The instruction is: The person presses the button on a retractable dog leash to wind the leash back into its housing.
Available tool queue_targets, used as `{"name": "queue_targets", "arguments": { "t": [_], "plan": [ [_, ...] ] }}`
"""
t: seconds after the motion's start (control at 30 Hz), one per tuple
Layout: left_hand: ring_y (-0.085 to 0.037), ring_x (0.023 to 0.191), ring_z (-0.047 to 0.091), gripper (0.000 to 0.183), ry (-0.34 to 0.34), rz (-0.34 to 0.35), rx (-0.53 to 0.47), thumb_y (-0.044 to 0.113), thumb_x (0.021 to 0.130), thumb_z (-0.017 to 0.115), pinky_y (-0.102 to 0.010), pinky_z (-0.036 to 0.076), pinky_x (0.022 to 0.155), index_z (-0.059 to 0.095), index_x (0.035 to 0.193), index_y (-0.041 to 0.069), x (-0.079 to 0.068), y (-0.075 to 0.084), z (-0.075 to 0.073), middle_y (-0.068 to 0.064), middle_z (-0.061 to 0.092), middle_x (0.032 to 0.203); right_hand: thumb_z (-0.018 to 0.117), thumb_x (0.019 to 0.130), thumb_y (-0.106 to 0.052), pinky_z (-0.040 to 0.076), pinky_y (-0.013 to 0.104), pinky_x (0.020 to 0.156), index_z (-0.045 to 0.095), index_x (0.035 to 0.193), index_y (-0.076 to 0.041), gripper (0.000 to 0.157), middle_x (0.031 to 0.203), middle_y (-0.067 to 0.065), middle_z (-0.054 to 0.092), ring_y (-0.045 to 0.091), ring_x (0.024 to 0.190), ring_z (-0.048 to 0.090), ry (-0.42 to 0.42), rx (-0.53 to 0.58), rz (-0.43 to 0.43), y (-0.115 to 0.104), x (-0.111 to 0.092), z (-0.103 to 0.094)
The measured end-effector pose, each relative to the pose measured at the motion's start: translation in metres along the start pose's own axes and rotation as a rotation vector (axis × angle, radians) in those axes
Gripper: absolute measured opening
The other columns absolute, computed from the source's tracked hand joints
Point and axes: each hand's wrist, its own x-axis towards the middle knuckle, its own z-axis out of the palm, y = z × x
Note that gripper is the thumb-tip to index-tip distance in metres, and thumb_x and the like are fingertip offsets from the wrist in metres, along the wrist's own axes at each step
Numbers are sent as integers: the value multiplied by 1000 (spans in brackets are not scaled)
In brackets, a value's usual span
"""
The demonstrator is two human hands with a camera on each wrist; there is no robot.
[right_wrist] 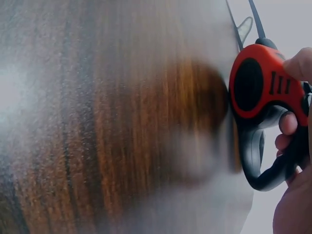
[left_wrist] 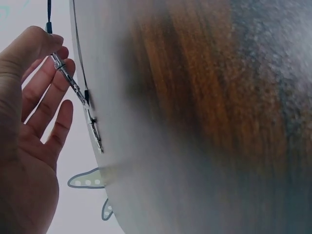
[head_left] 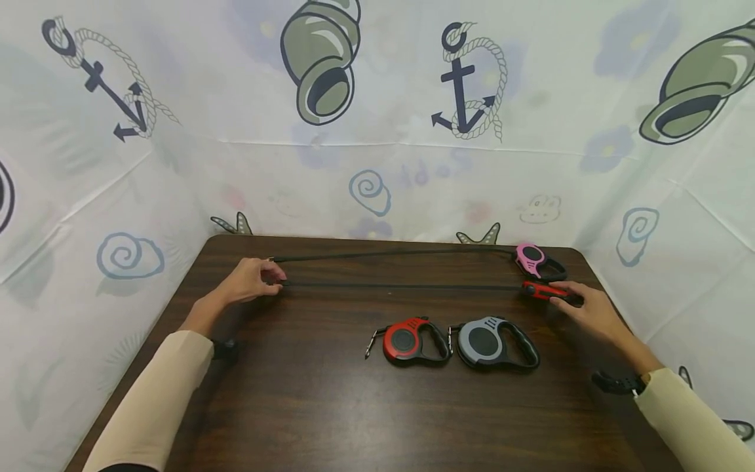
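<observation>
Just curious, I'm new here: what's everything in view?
Table: one, brown, centre
Cloth: count unclear, white, behind and beside table
Held leash: one, red-black, table's far right
Pink leash: one, pink-black, far right corner
Red leash: one, red-black, mid-table
Grey leash: one, grey-black, right of red leash
Cords: two, black, far side
Clips: four, silver, one per leash
Wristbands: two, black, wrists
Sleeves: two, beige, forearms
Left hand: one, bare, pinching held leash's clip
Right hand: one, bare, gripping held leash
</observation>
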Motion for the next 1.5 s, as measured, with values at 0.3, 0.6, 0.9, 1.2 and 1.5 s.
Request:
{"name": "queue_targets", "arguments": {
  "t": [0.3,0.6,0.9,1.2,1.5],
  "plan": [
    [-23,87,75,15,-7,-29,-3,3,84,84,-46,59,83,80,98,8,-2,5,-5,-1,79,91,85,93,-23,33,27,60,75,121,-1,37,97,18,71,17,73,49,49,64,24,-1,4,-2],
    [-20,86,74,15,4,-43,-20,3,85,83,-38,58,81,79,98,8,-5,7,-10,1,78,90,83,94,-23,38,27,58,76,119,-2,33,89,9,68,13,72,48,36,186,84,-2,8,-8],
    [-19,84,73,15,6,-38,-18,4,86,84,-36,57,78,80,100,6,-8,10,-16,-2,79,91,78,99,-27,43,26,64,75,123,-1,35,98,-4,72,10,80,53,-80,287,146,-1,7,-18],
    [-16,84,72,17,7,-53,-17,2,84,85,-31,56,76,80,100,7,-12,8,-17,-1,79,91,69,105,-23,45,21,82,75,127,-2,31,106,-19,74,0,97,62,-90,311,117,-2,6,-29],
    [-18,84,72,19,37,-37,-33,1,84,87,-31,58,76,80,101,6,-17,10,-23,-3,79,93,60,109,-21,44,31,69,71,128,4,33,89,-7,70,18,82,59,-75,372,130,1,9,-35]
  ]
}}
